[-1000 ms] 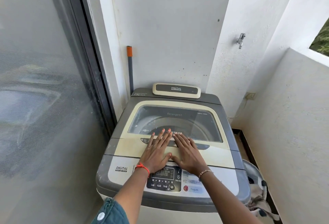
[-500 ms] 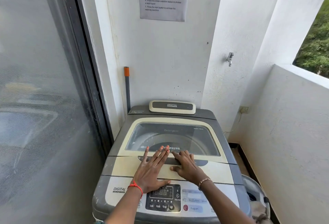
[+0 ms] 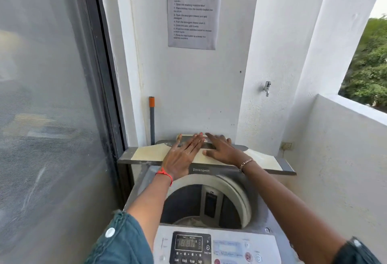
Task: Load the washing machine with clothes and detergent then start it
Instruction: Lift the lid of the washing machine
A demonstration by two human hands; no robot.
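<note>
I see my left hand (image 3: pixel 182 154) and right hand (image 3: pixel 222 150) side by side on the raised lid (image 3: pixel 146 154) of the washing machine (image 3: pixel 261 217). Both lie palm down. The left fingers (image 3: pixel 194 142) are straight and close together, the right fingers (image 3: pixel 215 138) straight and slightly spread, and neither hand grips anything. The lid is lifted off the opening and stands at the far side of the machine, its cream panel facing up under my palms.

Below it the drum (image 3: pixel 188 205) is open to view, with something pale at its bottom that I cannot make out. A grey strip marked "Detergent" (image 3: pixel 201 170) sits at the far rim of the opening. The control panel (image 3: pixel 189 247) with its digital display lies nearest to me.

On the far wall hangs an instruction sheet (image 3: pixel 194 10). A tap (image 3: pixel 267 87) sticks out to the right, and a grey pole with an orange tip (image 3: pixel 152 117) stands at the left behind the machine, beside the glass door (image 3: pixel 48 96).
</note>
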